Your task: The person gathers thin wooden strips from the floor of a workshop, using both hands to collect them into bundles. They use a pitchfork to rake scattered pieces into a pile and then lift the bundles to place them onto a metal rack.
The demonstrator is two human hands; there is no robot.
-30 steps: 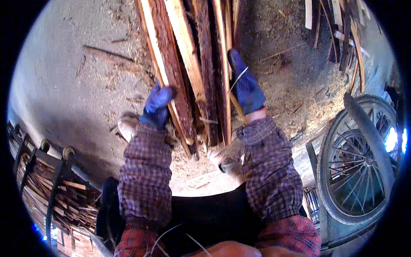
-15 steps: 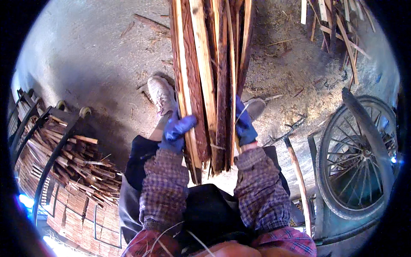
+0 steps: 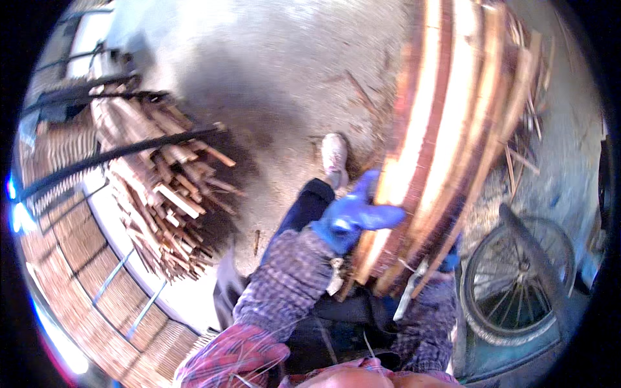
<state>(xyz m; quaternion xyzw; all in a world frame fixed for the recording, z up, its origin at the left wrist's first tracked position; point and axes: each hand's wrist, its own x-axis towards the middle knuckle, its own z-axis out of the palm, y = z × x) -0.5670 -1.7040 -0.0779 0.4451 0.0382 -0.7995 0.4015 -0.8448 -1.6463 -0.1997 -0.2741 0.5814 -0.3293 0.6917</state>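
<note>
A long bundle of rough wood strips (image 3: pixel 424 155), some with reddish-brown bark, slants from my lap toward the far right. A thin pale tie shows near its close end. My left hand (image 3: pixel 356 218), in a blue glove, grips the bundle's left side, its thumb lying over the strips. On the other side my right hand (image 3: pixel 451 257), also gloved in blue, is pressed against the bundle. Only a small part of it shows; the strips hide its fingers. Motion blurs the bundle slightly.
To the left, a pile of wood strips (image 3: pixel 165 197) lies among black metal bars (image 3: pixel 149 143). Stacked ribbed brown bundles (image 3: pixel 90 271) stand behind it. A spoked wheel (image 3: pixel 471 291) is at the right, near a heap of loose strips (image 3: pixel 517 158). My shoe (image 3: pixel 334 155) is on the floor.
The view has turned left, bringing the wood pile further in. The bundle now lies right of centre, leans to the right and looks larger. Both hands stay on it.
</note>
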